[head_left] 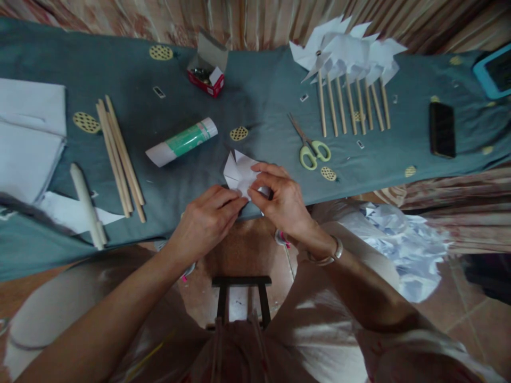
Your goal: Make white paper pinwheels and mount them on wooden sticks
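The left hand [209,213] and right hand [283,199] both pinch the paper [241,167] at the tabletop's [259,96] near edge, probably so its folded flaps hold together. Scissors [306,142] lie beyond the right hand, seemingly within reach; pinwheels [351,56] lie in a row, perhaps to spare their blades.

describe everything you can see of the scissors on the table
The scissors have pale green looped handles and slim, dark metal-looking blades. The blades lie close together; whether they are fully shut is hard to tell. They lie flat on the green-grey tablecloth, tips pointing away from the person and slightly left, handles toward the near edge. A printed pineapple shows beside the handles. Only the cloth touches them; neither hand does.
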The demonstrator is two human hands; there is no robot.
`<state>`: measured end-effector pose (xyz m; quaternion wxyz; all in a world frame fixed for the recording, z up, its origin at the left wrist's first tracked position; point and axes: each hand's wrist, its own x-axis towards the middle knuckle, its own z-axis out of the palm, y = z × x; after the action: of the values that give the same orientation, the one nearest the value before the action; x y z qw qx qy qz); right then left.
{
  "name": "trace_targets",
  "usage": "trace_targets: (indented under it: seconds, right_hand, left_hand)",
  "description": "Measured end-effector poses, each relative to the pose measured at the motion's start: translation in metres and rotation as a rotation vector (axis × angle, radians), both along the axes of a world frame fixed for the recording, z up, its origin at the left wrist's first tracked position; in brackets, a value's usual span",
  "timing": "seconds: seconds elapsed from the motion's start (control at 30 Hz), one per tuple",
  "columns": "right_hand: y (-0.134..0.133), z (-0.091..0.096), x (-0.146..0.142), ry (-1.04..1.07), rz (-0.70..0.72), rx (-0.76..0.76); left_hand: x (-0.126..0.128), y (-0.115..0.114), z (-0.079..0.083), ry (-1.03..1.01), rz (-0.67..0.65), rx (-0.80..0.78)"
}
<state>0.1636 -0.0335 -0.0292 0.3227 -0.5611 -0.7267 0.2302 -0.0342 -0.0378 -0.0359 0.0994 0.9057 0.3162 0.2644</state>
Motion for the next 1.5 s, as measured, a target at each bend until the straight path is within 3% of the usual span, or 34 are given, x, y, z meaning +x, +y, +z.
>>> trace_targets:
  seconds: [0.47, 0.67, 0.93, 1.5]
  right_hand:
    - [0.0, -0.0008, 0.0006, 0.005, 0.0, -0.006]
    - [-0.0002, -0.0003, 0.0009, 0.019, -0.006, -0.026]
    - [-0.0001, -0.0002, 0.0005, 0.021, -0.009, -0.034]
    - [0.0026, -0.0042, -0.0033, -0.001, 0.001, 0.02]
  left_hand:
    - [0.0019, 0.0001, -0.0003, -0.036, 0.002, 0.024]
    - [0.0007, -0.0012, -0.0008, -0.042, 0.01, -0.047]
    - [0.0019, -0.0003, 0.0008, -0.027, 0.023, 0.038]
    - [0.0031, -0.0003, 0.0005, -0.035, 0.033, 0.006]
